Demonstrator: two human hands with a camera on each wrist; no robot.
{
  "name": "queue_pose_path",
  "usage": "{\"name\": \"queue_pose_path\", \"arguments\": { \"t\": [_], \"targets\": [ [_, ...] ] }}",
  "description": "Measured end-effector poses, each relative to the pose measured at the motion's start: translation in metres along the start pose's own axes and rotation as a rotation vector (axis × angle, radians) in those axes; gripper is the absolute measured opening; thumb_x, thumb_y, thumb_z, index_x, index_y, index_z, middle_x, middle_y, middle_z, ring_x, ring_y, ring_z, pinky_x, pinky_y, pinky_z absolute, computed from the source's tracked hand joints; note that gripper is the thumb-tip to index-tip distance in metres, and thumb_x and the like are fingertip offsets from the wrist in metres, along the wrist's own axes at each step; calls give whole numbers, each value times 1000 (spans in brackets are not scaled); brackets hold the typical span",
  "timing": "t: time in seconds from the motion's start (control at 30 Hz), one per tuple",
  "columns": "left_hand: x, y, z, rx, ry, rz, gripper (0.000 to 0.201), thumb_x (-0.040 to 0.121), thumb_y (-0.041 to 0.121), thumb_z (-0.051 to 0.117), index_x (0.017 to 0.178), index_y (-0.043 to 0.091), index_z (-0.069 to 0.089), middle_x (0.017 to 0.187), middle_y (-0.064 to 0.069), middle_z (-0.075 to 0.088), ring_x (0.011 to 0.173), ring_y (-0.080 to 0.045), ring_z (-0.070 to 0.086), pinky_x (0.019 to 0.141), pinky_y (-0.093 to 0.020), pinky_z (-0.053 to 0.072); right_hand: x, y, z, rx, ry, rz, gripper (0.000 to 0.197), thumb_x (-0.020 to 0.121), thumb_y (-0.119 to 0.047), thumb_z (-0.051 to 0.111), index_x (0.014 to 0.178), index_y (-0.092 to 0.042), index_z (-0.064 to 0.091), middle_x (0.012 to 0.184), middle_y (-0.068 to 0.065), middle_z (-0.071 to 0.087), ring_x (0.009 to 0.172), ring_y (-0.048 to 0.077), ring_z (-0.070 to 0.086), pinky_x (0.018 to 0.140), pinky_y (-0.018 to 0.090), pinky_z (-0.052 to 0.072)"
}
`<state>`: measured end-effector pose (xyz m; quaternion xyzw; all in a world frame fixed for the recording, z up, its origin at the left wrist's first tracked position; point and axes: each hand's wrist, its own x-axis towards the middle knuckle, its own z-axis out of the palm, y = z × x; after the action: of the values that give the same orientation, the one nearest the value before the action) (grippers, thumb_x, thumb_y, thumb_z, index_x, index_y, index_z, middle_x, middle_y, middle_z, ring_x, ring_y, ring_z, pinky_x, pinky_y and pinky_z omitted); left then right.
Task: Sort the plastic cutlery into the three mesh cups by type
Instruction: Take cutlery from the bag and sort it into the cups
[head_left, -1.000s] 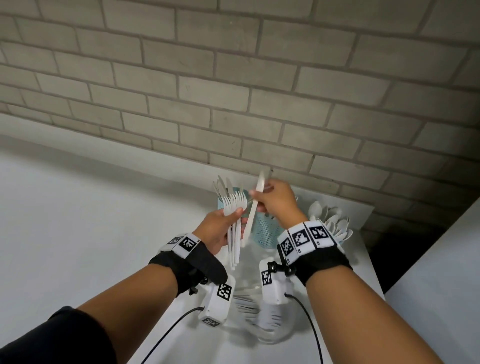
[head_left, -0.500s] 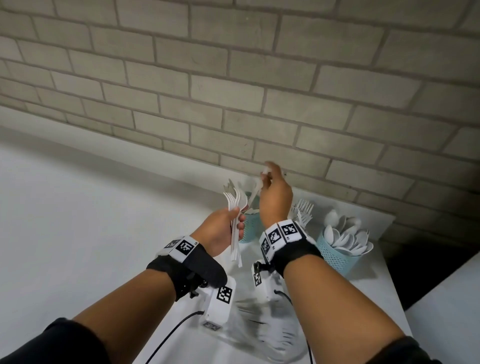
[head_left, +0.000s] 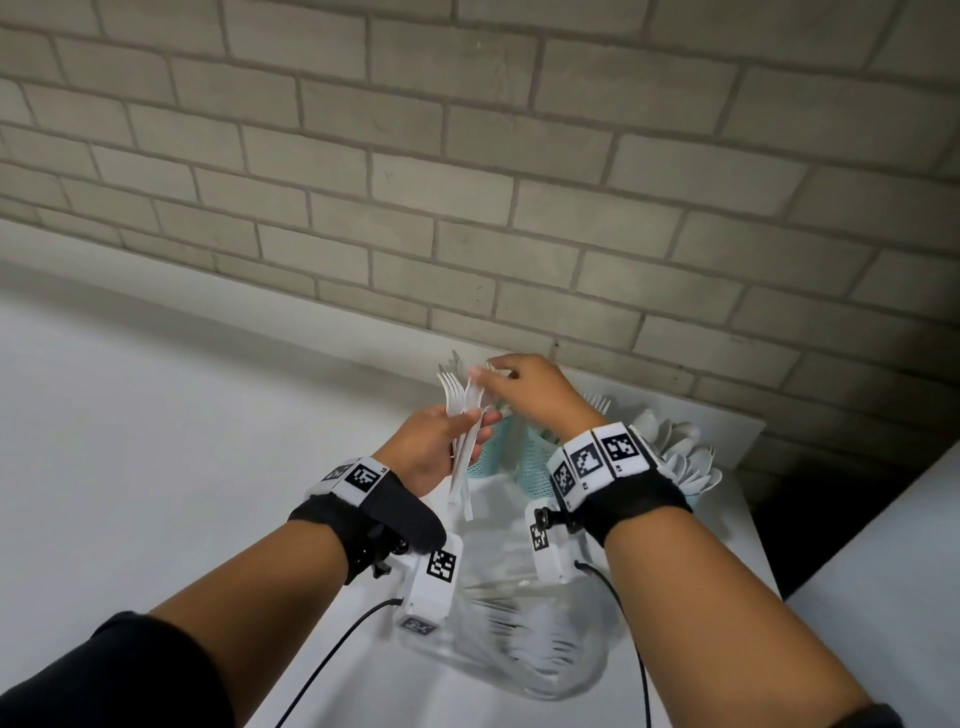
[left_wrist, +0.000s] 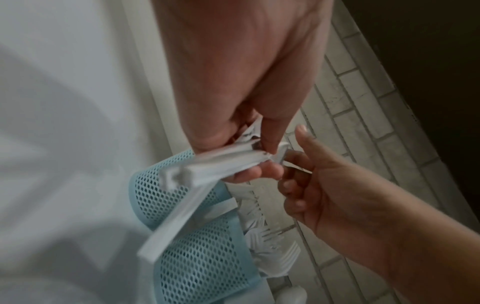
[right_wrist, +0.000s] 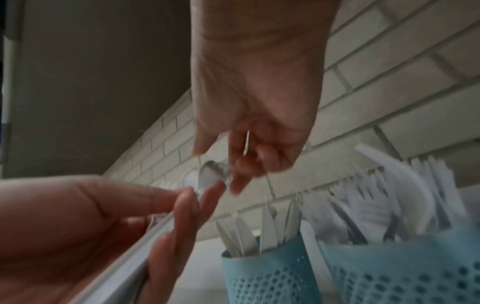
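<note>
I have my left hand (head_left: 434, 447) wrapped round a bundle of white cutlery (head_left: 464, 431), handles hanging toward 6 o'clock and fork heads fanned up toward 12. My right hand (head_left: 524, 395) sits just at 2 o'clock of it, thumb and fingertips pinching the head of one piece at the top of the bundle; from the right wrist view it looks like a spoon bowl, though blur keeps me from being sure. The bundle's long axis runs near upright, so I judge the piece must slide up and out along that line. The right hand is the nearer one to the mesh cups: the knife cup (right_wrist: 270, 273) stands directly below the hands, the fork cup (right_wrist: 405, 271) just at its 3 o'clock, and the spoon cup (head_left: 685, 462) farther on at 3 o'clock on the table (head_left: 737, 519). A clear bag (head_left: 535, 639) with more cutlery lies at 6 o'clock between my wrists.

Compared with a second ago, the knife my right hand carried is gone from it, and that hand has come back from above the cups to the bundle. The left hand has kept its grip.
</note>
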<state>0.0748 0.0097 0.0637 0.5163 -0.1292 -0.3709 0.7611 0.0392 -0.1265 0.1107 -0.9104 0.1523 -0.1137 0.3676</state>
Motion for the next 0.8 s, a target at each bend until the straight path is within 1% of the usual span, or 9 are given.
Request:
{"name": "queue_pose_path", "arguments": {
  "t": [0.07,0.13,0.2,0.3,0.43,0.57,0.63,0.73,0.8],
  "targets": [
    [-4,-1,3,5,-25,-6,20,96,10,49,112,4,59,98,-5,69,64,-5,66,57,-20,51,-8,1,-7,37,-61,29,57,80,-43,69,128,-16,56,103,5,64,93,18,61,75,25,48],
    [-7,-2,7,7,-46,-16,25,95,11,50,117,2,57,96,-4,69,65,-4,67,58,-19,52,-16,4,-15,131,-57,61,50,80,-34,72,124,-16,55,86,0,62,72,12,57,52,16,41],
    [-9,-3,10,9,-67,-27,28,95,11,50,120,0,56,89,-3,71,64,-5,67,57,-19,53,-26,5,-21,177,-82,97,45,82,-29,70,122,-18,53,78,0,63,63,11,55,43,17,38],
    [-12,-7,14,70,-87,-42,27,95,14,50,116,0,58,85,-4,73,65,-6,68,57,-19,53,-38,6,-25,231,-73,107,47,81,-24,72,123,-14,52,85,4,64,67,12,56,50,20,42],
    [-17,-15,24,156,-156,-83,21,99,18,42,102,5,59,78,-3,66,61,-7,62,57,-19,51,-49,9,-26,247,-96,140,47,80,-19,73,122,-12,52,109,11,64,74,11,59,56,18,46],
    [-21,-17,37,291,-226,-140,22,101,10,32,96,9,54,72,-1,46,60,-10,44,59,-22,44,-55,8,-24,244,-193,193,43,82,-31,69,117,-14,50,80,4,66,62,11,59,53,17,50],
    [-22,-18,44,389,-236,-120,21,97,3,35,91,11,53,72,-1,44,61,-10,40,58,-22,40,-56,7,-22,200,-222,192,41,81,-34,70,113,-18,50,76,3,65,59,12,59,55,21,52],
    [-22,-21,53,420,-247,-89,22,93,-5,38,84,12,49,72,-1,44,60,-10,40,56,-21,38,-55,10,-22,130,-177,190,26,89,-17,62,111,-13,51,72,3,61,52,11,56,50,19,50],
    [-22,-22,55,391,-227,-103,18,95,-2,38,86,10,48,72,-2,43,59,-10,41,55,-19,39,-53,19,-25,143,-110,230,25,92,-4,52,116,-8,53,75,7,60,47,9,55,43,15,47]
  ]
}}
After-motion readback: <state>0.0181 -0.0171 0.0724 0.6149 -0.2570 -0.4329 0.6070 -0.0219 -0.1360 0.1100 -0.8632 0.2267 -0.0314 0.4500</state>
